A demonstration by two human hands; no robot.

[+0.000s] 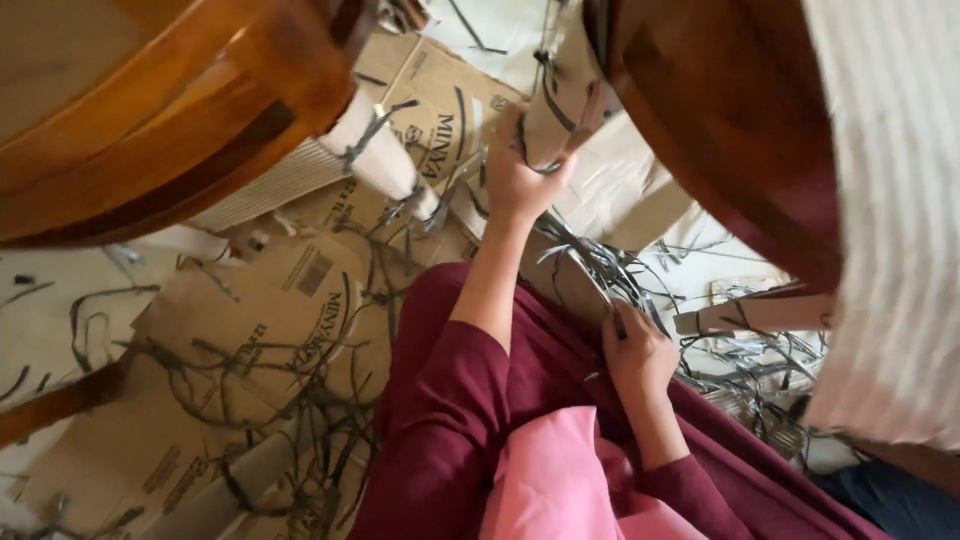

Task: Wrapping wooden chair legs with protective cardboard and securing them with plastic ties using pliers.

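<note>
The grey strips (590, 262) — thin, flat bands like cut packing strap — run as a bunch between the two hands. The long axis of the bunch goes from about 11 o'clock, at the upper hand, down to about 5 o'clock, at the lower hand, and the bands curve a little in the middle.

The left hand (515, 175) is stretched forward, near the centre top of the view. It is closed around the upper ends of the strips, just beside a piece of cardboard (556, 105) that hangs at 12 o'clock; I cannot tell if the fingers also touch this cardboard. The right hand (638, 355) is closer to the body, at about 4 o'clock from the centre. It is closed in a fist on the lower end of the same bunch, so this hand is the nearer one to the person, and the strips lead away from it toward the left hand.

Both arms wear dark red sleeves (450, 400), and a pink cloth (560, 480) lies over the lap at 6 o'clock.

Around this, flattened cardboard boxes (270, 310) cover the floor at 8 o'clock, with many loose strips over them. A wooden chair (150, 110) stands at 10 o'clock — another dark wooden piece (730, 140) and a white ribbed cloth (890, 200) fill the side at 2 o'clock.
</note>
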